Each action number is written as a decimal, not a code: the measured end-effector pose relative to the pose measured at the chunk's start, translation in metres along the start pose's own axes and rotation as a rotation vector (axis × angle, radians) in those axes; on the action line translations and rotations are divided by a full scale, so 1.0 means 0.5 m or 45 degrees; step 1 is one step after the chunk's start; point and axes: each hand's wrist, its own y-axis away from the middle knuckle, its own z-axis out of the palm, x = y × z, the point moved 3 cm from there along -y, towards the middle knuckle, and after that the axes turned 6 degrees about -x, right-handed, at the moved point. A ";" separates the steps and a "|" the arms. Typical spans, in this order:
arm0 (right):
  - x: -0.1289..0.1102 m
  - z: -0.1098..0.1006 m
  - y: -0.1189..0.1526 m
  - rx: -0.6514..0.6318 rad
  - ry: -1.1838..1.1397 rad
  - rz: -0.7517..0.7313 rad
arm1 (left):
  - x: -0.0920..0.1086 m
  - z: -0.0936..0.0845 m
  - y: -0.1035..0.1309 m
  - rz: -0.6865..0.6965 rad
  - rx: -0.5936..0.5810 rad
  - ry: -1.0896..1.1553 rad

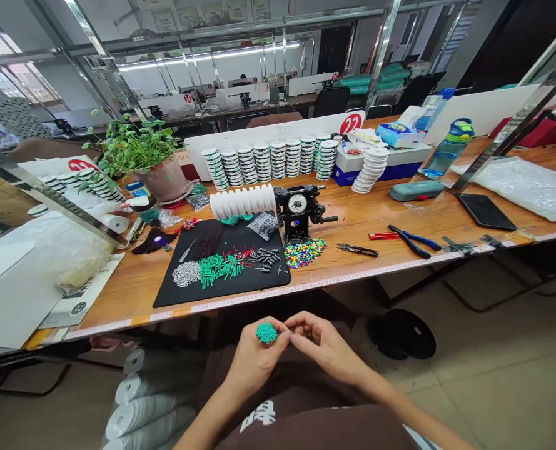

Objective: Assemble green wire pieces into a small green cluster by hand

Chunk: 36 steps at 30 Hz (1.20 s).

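Below the table's front edge, over the lap, my left hand [257,356] is closed around a round cluster of teal beads [266,333], which shows above the curled fingers. My right hand [322,347] meets it at the fingertips, thumb and index finger pinched together. What the right fingertips hold is too small to make out. On the table beyond both hands, a black mat [240,282] bears green tubes [219,269], silver beads [186,274] and small black parts [264,258].
A winding machine [301,209] with white spools [242,201] stands behind the mat. Colourful beads [304,252], snips [357,250], pliers [408,240] and a phone [485,211] lie rightward. A potted plant [160,175] stands at the back left. White rolls [139,400] are stacked below left.
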 end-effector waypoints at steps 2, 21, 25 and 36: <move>0.018 0.000 -0.005 0.140 0.019 0.054 | -0.008 -0.002 0.001 -0.024 0.002 0.024; 0.016 -0.005 -0.014 0.175 0.092 -0.008 | -0.042 0.020 0.009 -0.191 -0.098 0.549; 0.042 -0.008 -0.009 0.265 0.229 -0.061 | -0.029 0.024 0.012 -0.240 -0.129 0.638; 0.024 -0.010 -0.006 0.248 0.239 -0.159 | -0.016 0.031 0.014 -0.306 -0.207 0.777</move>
